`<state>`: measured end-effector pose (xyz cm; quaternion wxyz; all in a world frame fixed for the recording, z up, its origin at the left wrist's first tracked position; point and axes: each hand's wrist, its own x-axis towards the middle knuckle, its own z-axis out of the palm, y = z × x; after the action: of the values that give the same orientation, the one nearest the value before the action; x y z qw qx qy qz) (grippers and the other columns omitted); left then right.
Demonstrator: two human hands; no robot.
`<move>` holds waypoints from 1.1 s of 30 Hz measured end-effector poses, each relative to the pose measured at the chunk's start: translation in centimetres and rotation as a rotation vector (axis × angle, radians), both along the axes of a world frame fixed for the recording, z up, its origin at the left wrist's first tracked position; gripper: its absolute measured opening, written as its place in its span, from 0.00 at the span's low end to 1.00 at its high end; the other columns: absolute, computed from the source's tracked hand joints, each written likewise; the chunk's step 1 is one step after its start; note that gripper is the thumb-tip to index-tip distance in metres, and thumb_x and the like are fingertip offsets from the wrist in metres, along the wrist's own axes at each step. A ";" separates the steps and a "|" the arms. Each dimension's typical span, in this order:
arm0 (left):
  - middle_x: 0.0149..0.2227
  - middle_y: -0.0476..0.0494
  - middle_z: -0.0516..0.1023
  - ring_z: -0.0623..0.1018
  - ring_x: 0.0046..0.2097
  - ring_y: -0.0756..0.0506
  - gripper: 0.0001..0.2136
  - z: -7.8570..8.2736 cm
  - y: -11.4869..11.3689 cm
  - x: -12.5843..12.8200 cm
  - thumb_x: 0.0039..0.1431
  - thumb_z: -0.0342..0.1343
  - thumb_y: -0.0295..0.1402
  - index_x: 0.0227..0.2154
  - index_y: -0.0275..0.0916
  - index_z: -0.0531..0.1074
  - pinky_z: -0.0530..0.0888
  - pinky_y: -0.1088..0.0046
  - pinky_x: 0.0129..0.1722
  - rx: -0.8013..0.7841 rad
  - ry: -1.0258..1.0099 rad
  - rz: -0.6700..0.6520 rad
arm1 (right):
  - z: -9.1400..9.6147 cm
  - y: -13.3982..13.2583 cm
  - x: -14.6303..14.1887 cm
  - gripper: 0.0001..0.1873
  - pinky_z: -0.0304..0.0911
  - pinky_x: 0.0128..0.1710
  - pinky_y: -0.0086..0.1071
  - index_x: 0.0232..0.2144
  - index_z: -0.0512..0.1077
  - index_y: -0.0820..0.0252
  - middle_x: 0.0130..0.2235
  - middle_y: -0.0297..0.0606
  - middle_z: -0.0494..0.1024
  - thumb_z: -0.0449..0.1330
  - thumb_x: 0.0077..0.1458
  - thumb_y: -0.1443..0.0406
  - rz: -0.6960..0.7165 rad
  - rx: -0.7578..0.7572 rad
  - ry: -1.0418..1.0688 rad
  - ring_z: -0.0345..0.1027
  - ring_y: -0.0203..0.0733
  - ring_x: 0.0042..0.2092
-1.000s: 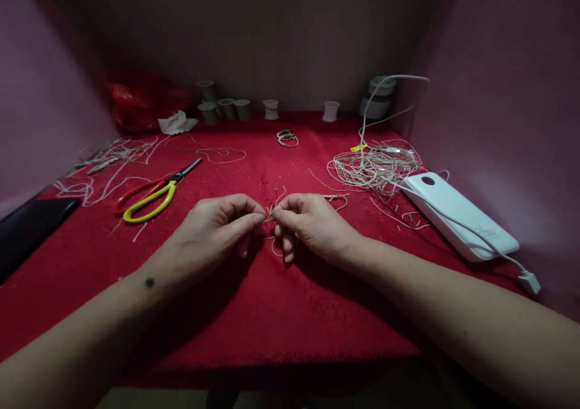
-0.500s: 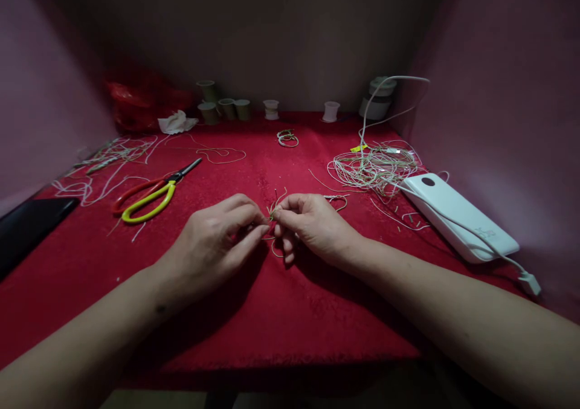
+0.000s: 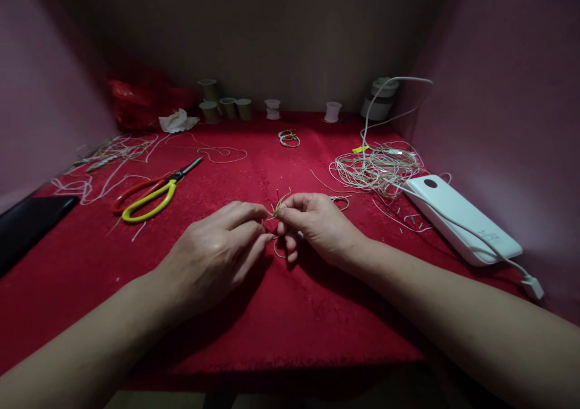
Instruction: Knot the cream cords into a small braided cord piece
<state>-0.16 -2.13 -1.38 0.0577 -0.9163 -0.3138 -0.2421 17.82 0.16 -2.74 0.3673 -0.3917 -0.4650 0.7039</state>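
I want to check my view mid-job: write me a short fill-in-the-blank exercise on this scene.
1. The bare right hand pinches thin tan cords, with the bare left hand close by, above a cloth coloured ____.
2. The metal-bladed scissors have one red handle and one ____ handle.
3. The white rectangular power bank lies nearer the picture's ____ edge than its opposite one.

Missing words: red; yellow; right.

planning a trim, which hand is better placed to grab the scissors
Probably the left hand: it is nearer the scissors, while the right hand pinches the cords. Whether the left also grips a strand is hard to tell.
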 end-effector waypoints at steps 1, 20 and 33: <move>0.41 0.37 0.77 0.77 0.43 0.45 0.07 0.2 -0.1 0.0 0.62 0.50 0.26 0.34 0.32 0.73 0.74 0.70 0.44 -0.023 -0.018 0.006 | 0.0 0.0 0.0 0.12 0.65 0.14 0.26 0.24 0.64 0.62 0.18 0.28 0.70 0.52 0.60 0.72 -0.003 -0.002 0.002 0.61 0.30 0.14; 0.25 0.50 0.75 0.71 0.27 0.49 0.08 0.0 2.0 -0.7 0.53 0.57 0.37 0.33 0.39 0.76 0.66 0.74 0.27 -0.697 -0.437 0.466 | -0.2 -0.1 -0.1 0.12 0.64 0.13 0.25 0.23 0.64 0.62 0.15 0.28 0.68 0.54 0.59 0.69 -0.002 0.005 -0.005 0.60 0.30 0.14; 0.29 0.45 0.74 0.72 0.32 0.46 0.09 0.2 2.4 -0.3 0.55 0.53 0.35 0.29 0.36 0.75 0.67 0.70 0.33 -0.525 -0.247 0.349 | 0.0 -0.1 0.0 0.13 0.63 0.13 0.23 0.22 0.65 0.63 0.13 0.29 0.68 0.53 0.59 0.69 -0.004 -0.003 0.036 0.61 0.30 0.13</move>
<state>-0.42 0.27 -1.19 -0.1781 -0.7960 -0.5223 -0.2486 17.85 0.03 -2.70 0.3766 -0.3805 -0.4562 0.7108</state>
